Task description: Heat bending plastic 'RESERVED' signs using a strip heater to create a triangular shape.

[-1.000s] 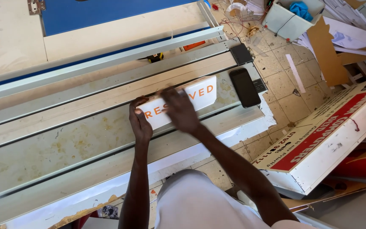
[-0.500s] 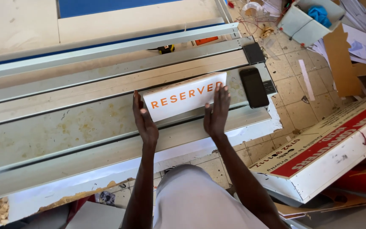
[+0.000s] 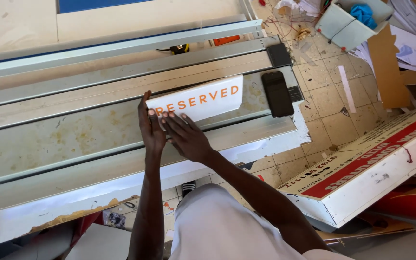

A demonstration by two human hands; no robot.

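A white rectangular sign (image 3: 203, 98) with orange letters lies on the stained metal bed of a long bench machine (image 3: 73, 130). My left hand (image 3: 151, 124) rests on the sign's left end with fingers pointing up. My right hand (image 3: 185, 136) lies flat, crossing over next to the left, its fingertips pressing the sign's lower left part. Neither hand grips the sign; both press on it.
A black phone (image 3: 277, 94) lies on the bed right of the sign. Aluminium rails (image 3: 121, 50) run along the far side. A large white and red signboard (image 3: 376, 168) leans on the tiled floor at right, near cardboard, papers and a grey box (image 3: 350, 24).
The sign has slid a little left. My right hand moved from the sign's right edge to its lower left, beside my left hand.
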